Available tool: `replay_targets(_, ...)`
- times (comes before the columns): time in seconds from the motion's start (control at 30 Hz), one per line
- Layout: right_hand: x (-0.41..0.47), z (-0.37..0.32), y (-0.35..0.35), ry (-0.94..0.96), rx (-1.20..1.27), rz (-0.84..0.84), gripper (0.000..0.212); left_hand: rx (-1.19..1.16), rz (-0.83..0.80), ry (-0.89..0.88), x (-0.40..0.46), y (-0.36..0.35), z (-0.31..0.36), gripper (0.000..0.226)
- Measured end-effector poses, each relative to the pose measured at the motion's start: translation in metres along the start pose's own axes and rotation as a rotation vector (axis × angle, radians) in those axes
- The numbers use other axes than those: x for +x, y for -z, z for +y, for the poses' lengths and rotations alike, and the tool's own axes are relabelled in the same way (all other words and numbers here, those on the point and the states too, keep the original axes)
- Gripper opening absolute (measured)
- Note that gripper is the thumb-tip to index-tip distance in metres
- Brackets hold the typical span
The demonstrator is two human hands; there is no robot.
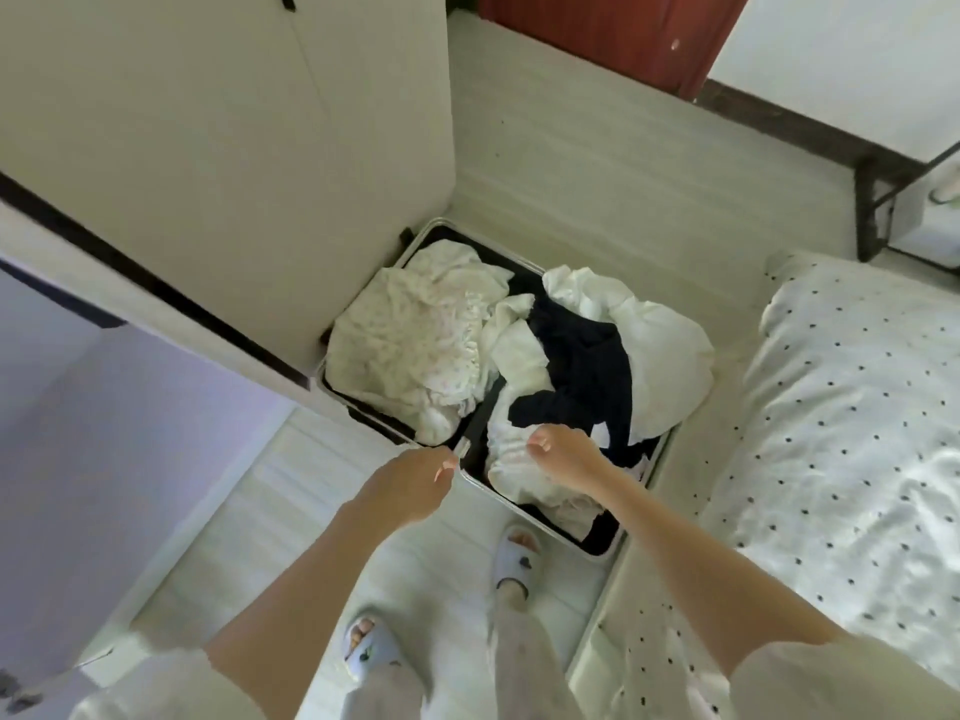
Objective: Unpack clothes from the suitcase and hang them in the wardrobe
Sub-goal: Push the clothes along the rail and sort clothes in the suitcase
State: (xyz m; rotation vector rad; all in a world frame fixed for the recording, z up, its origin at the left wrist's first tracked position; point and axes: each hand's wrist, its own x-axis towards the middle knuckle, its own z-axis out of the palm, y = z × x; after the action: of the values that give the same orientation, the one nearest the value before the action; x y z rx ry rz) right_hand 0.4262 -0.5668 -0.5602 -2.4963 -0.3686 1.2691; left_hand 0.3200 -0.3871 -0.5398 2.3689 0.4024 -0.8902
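An open suitcase (524, 506) lies on the floor in front of me, full of crumpled clothes. A cream floral garment (410, 335) fills its left half. A dark garment (582, 361) and white garments (665, 356) fill the right half. My left hand (410, 485) hovers at the suitcase's near rim by the centre divider, fingers curled; whether it grips anything is hidden. My right hand (566, 457) hangs just over a white garment (519, 472) at the near right, fingers loosely curled and holding nothing. The white wardrobe door (208, 148) stands to the left, over the suitcase's far corner.
A bed with a white dotted cover (852, 407) runs along the right, close to the suitcase. My feet in white slippers (517, 556) stand on the pale floor just before it. A red-brown door (613, 28) is at the far end.
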Motion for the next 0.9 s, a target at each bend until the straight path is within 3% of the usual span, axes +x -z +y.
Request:
replay_targets(0.17, 0.082, 0.081, 0.013, -0.124, 0.068, 0.009, 0.042, -0.092, -0.095, 0.033, 0.111, -0.054, 0.014, 0.037)
replay_targets(0.37, 0.213, 0.155, -0.026, -0.225, 0.141, 0.098, 0.049, -0.035, -0.076, 0.083, 0.234, -0.133, -0.042, 0.042)
replay_targets(0.57, 0.320, 0.203, -0.080, -0.182, -0.142, 0.123, 0.088, 0.076, -0.081, 0.126, 0.333, -0.213, -0.104, 0.053)
replay_targets(0.63, 0.354, 0.216, -0.100, -0.228, -0.196, 0.127, 0.092, 0.137, -0.086, 0.117, 0.364, -0.239, -0.124, 0.058)
replay_targets(0.77, 0.397, 0.227, -0.121, -0.270, -0.176, 0.242, 0.053, 0.304, -0.050, 0.051, 0.408, -0.262, -0.145, 0.062)
replay_targets(0.9, 0.405, 0.234, -0.118, -0.240, 0.037, 0.400, 0.029, 0.136, -0.186, 0.137, 0.423, -0.258, -0.131, 0.068)
